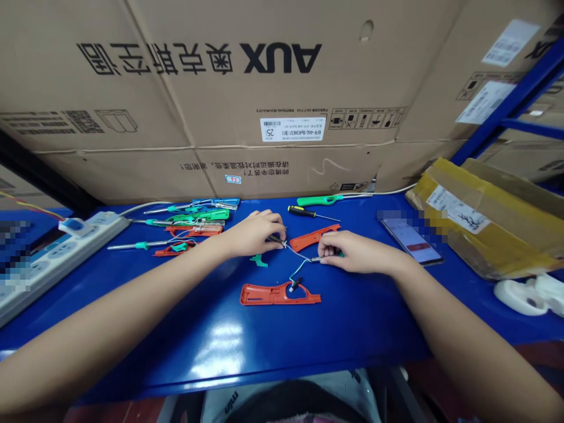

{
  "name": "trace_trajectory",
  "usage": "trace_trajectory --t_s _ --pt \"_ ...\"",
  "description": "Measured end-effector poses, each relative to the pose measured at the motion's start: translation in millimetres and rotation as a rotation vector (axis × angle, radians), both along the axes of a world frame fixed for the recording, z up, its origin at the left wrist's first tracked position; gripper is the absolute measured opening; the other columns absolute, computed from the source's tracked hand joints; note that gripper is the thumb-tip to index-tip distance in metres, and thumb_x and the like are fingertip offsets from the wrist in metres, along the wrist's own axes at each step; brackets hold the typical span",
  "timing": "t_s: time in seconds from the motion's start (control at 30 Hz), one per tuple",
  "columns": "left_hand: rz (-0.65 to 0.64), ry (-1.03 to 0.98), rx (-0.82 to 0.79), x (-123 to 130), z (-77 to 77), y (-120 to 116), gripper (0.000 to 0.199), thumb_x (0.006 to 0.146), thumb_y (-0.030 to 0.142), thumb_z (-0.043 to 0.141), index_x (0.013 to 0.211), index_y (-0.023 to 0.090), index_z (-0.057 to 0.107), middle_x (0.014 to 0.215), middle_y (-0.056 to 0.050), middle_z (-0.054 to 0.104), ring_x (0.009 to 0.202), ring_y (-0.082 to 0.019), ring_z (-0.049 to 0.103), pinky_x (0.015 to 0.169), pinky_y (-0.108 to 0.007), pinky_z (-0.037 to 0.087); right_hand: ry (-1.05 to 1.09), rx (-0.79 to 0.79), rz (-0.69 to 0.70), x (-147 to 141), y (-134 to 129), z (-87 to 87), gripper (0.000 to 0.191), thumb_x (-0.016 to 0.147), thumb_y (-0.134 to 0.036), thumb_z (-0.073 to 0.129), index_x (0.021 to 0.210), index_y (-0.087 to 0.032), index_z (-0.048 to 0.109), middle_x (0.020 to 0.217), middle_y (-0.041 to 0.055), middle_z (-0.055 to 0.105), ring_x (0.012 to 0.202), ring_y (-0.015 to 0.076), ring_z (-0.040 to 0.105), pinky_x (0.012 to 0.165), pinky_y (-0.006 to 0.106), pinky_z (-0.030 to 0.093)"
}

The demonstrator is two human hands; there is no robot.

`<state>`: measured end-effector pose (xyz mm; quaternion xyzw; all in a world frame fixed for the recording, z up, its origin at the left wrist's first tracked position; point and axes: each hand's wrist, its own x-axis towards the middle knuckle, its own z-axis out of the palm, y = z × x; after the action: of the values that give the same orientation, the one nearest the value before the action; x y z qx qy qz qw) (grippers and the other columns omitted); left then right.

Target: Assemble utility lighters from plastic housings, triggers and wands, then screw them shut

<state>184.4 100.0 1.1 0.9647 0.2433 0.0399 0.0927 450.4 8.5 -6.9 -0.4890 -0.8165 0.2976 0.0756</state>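
Observation:
My left hand [263, 228] is closed in a pinch on a small black part [275, 239] with a pale wire end at its tip. To the right, my right hand [337, 249] has its fingers closed on a slim grey part [316, 259], mostly hidden by the fingers. Thin wires [298, 268] run from there down to a small black piece [295, 284]. That piece rests over an orange shell half [264, 295] lying on the blue table. Another orange shell half [304, 239] lies just behind my right hand. A small green plastic part [259, 260] sits below my left hand.
At the left lie several stick lighters [194, 217], some opened, beside a white power strip [57, 252]. A yellow-black screwdriver [302, 210] and a green lighter [315, 201] lie at the back. A phone [412, 238] and a taped carton [476, 217] stand right; a large cardboard box [198, 117] walls the rear.

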Motion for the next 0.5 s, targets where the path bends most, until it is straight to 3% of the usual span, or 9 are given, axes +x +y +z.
trace_trajectory --t_s 0.1,0.27,0.4,0.5 --pt "-0.027 -0.027 -0.052 -2 10.7 -4 0.015 0.093 0.032 0.066 0.100 0.020 0.071 0.102 -0.005 0.072 0.102 -0.023 0.063 0.092 -0.036 0.044 0.000 -0.032 -0.002 4 -3 7.5 0.012 0.092 -0.029 0.060 0.094 -0.017 0.063 0.089 0.0056 0.068 0.076 0.0171 0.061 0.068 0.029 0.047" --pt "-0.001 -0.141 -0.188 -17 28.1 -38 0.019 0.096 0.035 0.062 0.100 0.018 0.071 0.099 -0.004 0.074 0.089 -0.016 0.069 0.080 -0.026 0.051 0.004 -0.068 0.018 8 -11 25.1 0.014 0.093 -0.031 0.059 0.094 -0.018 0.063 0.088 0.0051 0.068 0.075 0.0162 0.060 0.066 0.028 0.047" --pt "0.042 -0.294 -0.293 -28 24.8 -61 0.019 0.097 0.035 0.062 0.103 0.020 0.071 0.100 -0.003 0.074 0.089 -0.016 0.069 0.082 -0.027 0.053 0.067 -0.054 0.028 8 -15 29.6 0.014 0.091 -0.032 0.060 0.093 -0.019 0.063 0.088 0.0048 0.069 0.076 0.0169 0.062 0.067 0.028 0.048" --pt "0.081 -0.366 -0.244 -32 14.5 -69 0.018 0.095 0.034 0.065 0.102 0.018 0.071 0.096 -0.005 0.072 0.087 -0.017 0.068 0.080 -0.029 0.054 0.087 -0.027 0.024 8 -13 22.6 0.013 0.091 -0.031 0.059 0.093 -0.019 0.063 0.086 0.0042 0.069 0.073 0.0160 0.062 0.064 0.028 0.049"
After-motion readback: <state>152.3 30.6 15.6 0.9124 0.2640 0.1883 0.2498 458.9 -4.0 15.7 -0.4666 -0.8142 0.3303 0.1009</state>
